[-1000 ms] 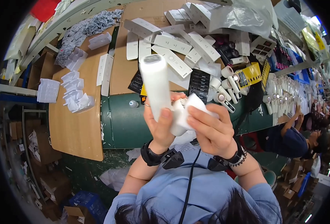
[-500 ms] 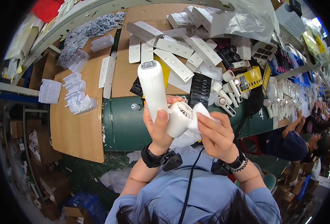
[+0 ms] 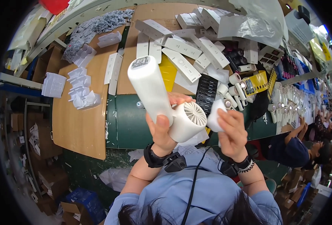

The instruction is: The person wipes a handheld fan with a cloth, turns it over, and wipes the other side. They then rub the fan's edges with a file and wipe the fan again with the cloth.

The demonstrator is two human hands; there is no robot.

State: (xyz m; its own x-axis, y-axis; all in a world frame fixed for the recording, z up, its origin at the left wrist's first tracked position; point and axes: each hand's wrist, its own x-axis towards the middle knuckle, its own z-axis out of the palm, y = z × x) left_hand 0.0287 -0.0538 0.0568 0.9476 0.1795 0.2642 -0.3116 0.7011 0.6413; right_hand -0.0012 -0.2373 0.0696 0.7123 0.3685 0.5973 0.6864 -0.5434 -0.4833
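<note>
My left hand [image 3: 164,131] is wrapped round a white handheld fan [image 3: 147,86], thumb on the near side of its handle. The handle's labelled end points up and to the left. The fan's round head, with its spiral grille, faces right and up. In my right hand [image 3: 231,131] is a white pad [image 3: 215,114], a foam sponge or folded cloth; I cannot tell which. The pad sits just right of the fan head, with a small gap between them. Part of the pad is hidden behind my fingers.
White boxes [image 3: 181,63] lie heaped at the back of the green-topped table [image 3: 128,123]. Several white fans [image 3: 235,90] lie at the right beside a black tray [image 3: 207,90]. White inserts [image 3: 79,86] and grey cloth straps [image 3: 98,28] are at the left. A co-worker [image 3: 292,146] sits at the far right.
The right hand has drawn the white pad off the fan head and moved it to the right. The fan has tilted left and its grille shows more fully.
</note>
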